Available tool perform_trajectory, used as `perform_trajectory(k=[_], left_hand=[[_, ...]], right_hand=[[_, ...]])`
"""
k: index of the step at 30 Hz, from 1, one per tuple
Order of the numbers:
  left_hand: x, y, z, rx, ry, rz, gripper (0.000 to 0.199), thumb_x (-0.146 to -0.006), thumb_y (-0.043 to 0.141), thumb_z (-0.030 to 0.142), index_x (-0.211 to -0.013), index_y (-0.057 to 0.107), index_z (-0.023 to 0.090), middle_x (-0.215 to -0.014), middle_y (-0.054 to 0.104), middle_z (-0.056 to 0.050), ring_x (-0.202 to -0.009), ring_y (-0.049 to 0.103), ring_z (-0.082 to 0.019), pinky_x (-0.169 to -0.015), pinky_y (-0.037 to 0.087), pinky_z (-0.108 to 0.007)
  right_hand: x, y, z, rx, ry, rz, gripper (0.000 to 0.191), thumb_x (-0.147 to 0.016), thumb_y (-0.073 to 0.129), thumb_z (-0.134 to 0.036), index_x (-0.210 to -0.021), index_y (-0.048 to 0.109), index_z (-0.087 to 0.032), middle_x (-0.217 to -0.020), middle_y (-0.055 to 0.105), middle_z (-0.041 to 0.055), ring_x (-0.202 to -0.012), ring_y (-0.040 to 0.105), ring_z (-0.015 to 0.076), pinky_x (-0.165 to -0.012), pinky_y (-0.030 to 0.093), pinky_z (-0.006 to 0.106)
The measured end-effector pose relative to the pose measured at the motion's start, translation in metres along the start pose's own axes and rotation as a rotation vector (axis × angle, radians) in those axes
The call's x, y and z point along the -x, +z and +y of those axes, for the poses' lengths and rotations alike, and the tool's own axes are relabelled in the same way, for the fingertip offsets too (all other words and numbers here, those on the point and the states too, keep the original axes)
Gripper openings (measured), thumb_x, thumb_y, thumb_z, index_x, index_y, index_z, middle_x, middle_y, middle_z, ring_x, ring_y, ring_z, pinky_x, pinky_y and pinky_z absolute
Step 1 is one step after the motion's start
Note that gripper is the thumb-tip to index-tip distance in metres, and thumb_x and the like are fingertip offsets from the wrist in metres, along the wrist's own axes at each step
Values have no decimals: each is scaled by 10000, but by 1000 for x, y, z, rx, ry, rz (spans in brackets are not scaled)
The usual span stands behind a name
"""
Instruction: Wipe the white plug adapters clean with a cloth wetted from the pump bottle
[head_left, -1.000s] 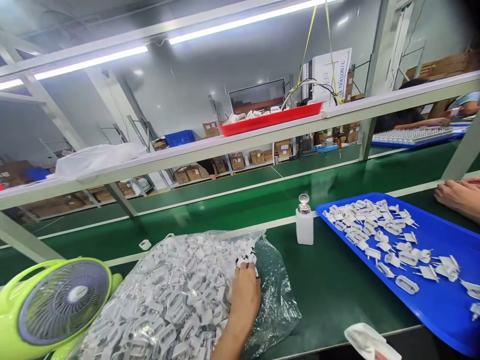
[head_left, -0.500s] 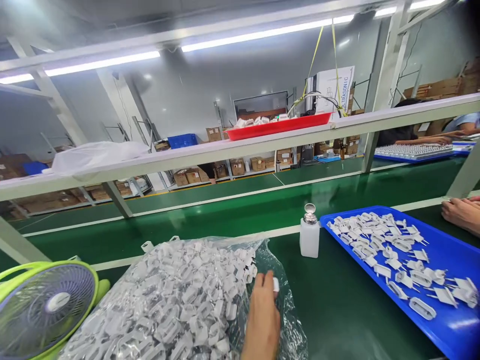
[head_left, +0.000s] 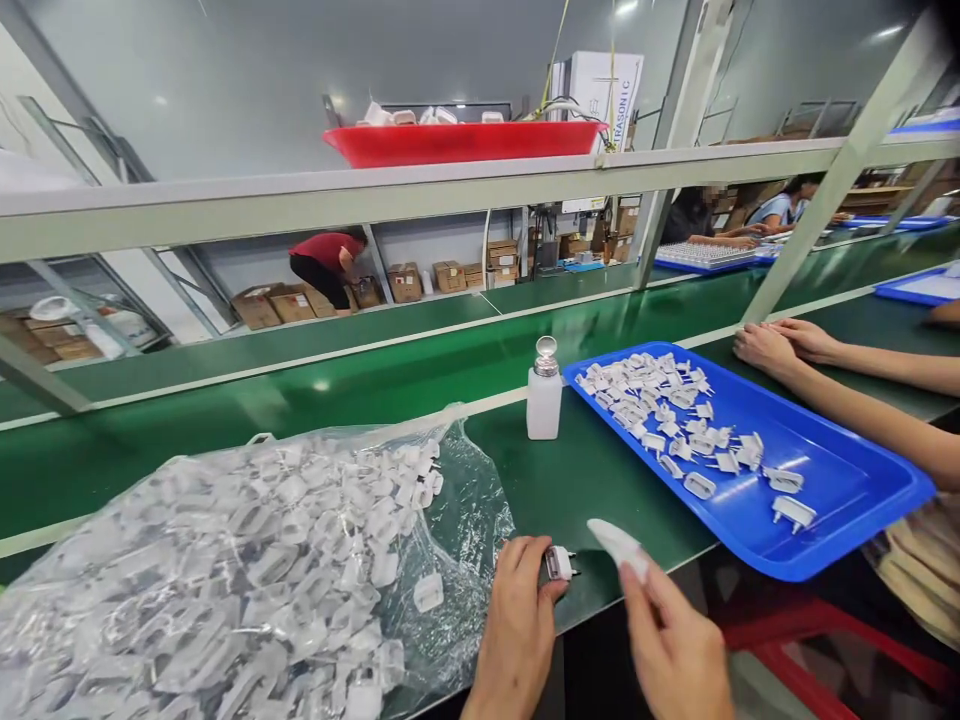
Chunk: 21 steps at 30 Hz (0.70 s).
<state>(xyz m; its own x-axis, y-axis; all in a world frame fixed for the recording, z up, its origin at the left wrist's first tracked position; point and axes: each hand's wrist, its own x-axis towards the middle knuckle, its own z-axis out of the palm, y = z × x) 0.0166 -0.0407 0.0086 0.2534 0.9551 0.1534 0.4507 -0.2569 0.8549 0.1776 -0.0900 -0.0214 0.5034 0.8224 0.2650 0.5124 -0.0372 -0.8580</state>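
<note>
My left hand (head_left: 514,620) is closed on a white plug housing (head_left: 559,563), its two pins pointing right, above the table's front edge. To its right, my right hand (head_left: 675,640) pinches a folded white wipe (head_left: 619,543), whose tip points up and left, apart from the plug housing. Left of my hands, a clear plastic bag (head_left: 469,510) lies spread with a heap of white plug housings (head_left: 277,560). A single loose housing (head_left: 429,592) rests on the plastic near my left hand.
A white pump bottle (head_left: 544,395) with a metal top stands behind my hands. The blue tray (head_left: 847,500) at right holds several plug housings. Another person's hands (head_left: 784,343) rest beyond it. A red tray (head_left: 465,145) sits on the overhead shelf (head_left: 420,195).
The view has swung right and down. My left hand has come away from the bag's edge with the plug housing, and my right hand has entered view with the wipe.
</note>
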Motion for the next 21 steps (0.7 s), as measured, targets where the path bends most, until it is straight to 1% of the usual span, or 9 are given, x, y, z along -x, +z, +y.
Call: perform_trajectory(k=[1, 3, 6, 8, 11, 14, 17, 19, 21], left_hand=[[-1, -1, 1, 2, 11, -21, 390, -899, 490, 48, -1233, 633, 188, -1195, 639, -103, -1116, 595, -244, -1001, 473, -413], [-5, -2, 4, -6, 28, -67, 413, -876, 426, -5, -1169, 646, 186, -1106, 646, -86, -1030, 610, -224, -922, 496, -376], [-10, -4, 8, -17, 29, -103, 421, -814, 384, -58, -1010, 667, 184, -962, 632, -59, -894, 611, -199, -797, 503, -318], [-11, -4, 8, -2, 32, -102, 421, -820, 385, -53, -1010, 672, 190, -944, 627, -53, -862, 610, -190, -763, 508, -296], [-10, -2, 5, 16, 37, -94, 431, -846, 396, -32, -1074, 676, 204, -958, 625, -51, -870, 614, -186, -777, 530, -288], [-6, 3, -2, 44, 36, -73, 477, -864, 354, -34, -1141, 657, 211, -1025, 610, -64, -943, 625, -186, -822, 559, -290], [-3, 7, -8, 80, 44, -64, 524, -887, 289, -33, -1196, 628, 220, -1068, 590, -71, -1004, 620, -184, -854, 567, -291], [-3, 7, -8, 62, 37, -70, 482, -905, 300, -10, -1176, 628, 216, -1045, 591, -69, -959, 617, -190, -833, 560, -302], [-4, 4, -6, 28, 17, -69, 412, -917, 331, 19, -1119, 636, 207, -1014, 595, -66, -886, 613, -192, -781, 544, -306]], right_hand=[[6, 9, 0, 24, -98, -45, 468, -974, 515, -503, -1210, 757, -179, -1008, 810, 127, -813, 791, 256, -622, 589, 237], [22, 27, 3, 24, -230, -147, 466, -1028, 413, -390, -1355, 664, -172, -1196, 759, 132, -964, 779, 261, -734, 601, 254], [37, 39, 5, 65, -256, -179, 482, -1051, 348, -296, -1470, 541, -160, -1311, 697, 134, -994, 772, 249, -771, 597, 271], [32, 35, 1, 96, -233, -226, 485, -1054, 343, -298, -1488, 521, -174, -1245, 738, 136, -960, 780, 246, -740, 594, 267], [7, 21, -12, 151, -155, -376, 495, -1064, 316, -325, -1491, 520, -176, -1003, 806, 130, -836, 790, 255, -662, 579, 278], [-12, 11, -22, 126, -113, -475, 470, -1061, 345, -358, -1416, 606, -197, -1009, 803, 114, -817, 779, 240, -681, 576, 281], [-5, 13, -20, 23, -136, -456, 474, -1056, 369, -377, -1444, 582, -207, -1043, 800, 111, -820, 773, 220, -706, 572, 257], [10, 18, -14, 4, -179, -401, 507, -1053, 370, -390, -1470, 550, -166, -980, 802, 136, -759, 767, 224, -692, 568, 259], [24, 20, -10, 18, -213, -360, 532, -1046, 376, -403, -1470, 543, -128, -863, 793, 148, -716, 756, 232, -696, 569, 274]])
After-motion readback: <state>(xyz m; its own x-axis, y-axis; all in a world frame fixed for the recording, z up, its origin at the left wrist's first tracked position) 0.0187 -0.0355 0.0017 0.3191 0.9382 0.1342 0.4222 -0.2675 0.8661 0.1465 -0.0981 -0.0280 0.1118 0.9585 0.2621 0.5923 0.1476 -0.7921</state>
